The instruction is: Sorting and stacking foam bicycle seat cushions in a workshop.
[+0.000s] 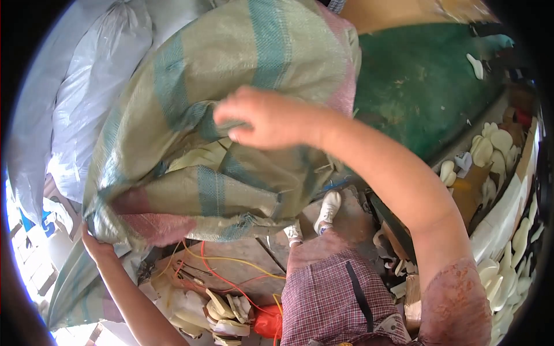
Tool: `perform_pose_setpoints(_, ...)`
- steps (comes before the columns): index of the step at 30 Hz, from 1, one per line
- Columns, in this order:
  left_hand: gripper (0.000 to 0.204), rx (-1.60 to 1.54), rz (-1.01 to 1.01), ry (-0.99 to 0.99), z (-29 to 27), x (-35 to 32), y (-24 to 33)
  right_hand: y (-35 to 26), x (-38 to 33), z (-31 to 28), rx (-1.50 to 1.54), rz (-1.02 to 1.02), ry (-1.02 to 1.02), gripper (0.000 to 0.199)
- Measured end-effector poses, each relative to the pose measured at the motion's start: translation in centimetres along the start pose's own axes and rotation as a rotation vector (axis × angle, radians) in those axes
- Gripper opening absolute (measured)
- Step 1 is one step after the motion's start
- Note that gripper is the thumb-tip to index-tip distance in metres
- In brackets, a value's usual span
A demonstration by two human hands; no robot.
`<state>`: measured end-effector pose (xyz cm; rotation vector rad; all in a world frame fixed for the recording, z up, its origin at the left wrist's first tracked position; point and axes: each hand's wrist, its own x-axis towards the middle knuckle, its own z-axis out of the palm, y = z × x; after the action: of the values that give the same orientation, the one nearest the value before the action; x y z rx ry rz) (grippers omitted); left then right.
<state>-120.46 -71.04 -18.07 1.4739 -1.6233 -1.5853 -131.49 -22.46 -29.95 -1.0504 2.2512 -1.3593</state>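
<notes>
A large woven sack, tan-green with teal and pink stripes, fills the upper middle. Its mouth gapes toward me, and pale material shows within the folds. My left hand grips the sack's rim at the lower left, the fingers closed on the bunched cloth. Over the sack's mouth is my right hand, blurred by motion. Its fingers are bent and its thumb stands apart, with nothing visible between them. Whether it touches the cloth behind it is unclear.
White plastic sacks stand at the left. A green surface lies at the upper right, one pale piece on it. Pale rounded pieces are heaped at the right. Cables and pale blocks lie low, near a red bag.
</notes>
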Motion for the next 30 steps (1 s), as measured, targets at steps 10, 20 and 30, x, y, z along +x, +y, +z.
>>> perform_pose_setpoints(10,0.020,1.288,0.768,-1.132,14.4,-15.8,-21.5,7.0,-1.0,14.7,-0.222,0.234,-0.460,0.025)
perform_pose_setpoints(20,0.024,1.457,-0.129,-0.950,3.1,-9.5,-27.3,9.4,4.9,2.8,-1.055,0.274,0.202,0.018)
perform_pose_setpoints(30,0.026,1.091,-0.393,-0.809,1.2,-13.8,-36.3,10.9,6.2,8.2,-0.851,0.474,0.121,0.019)
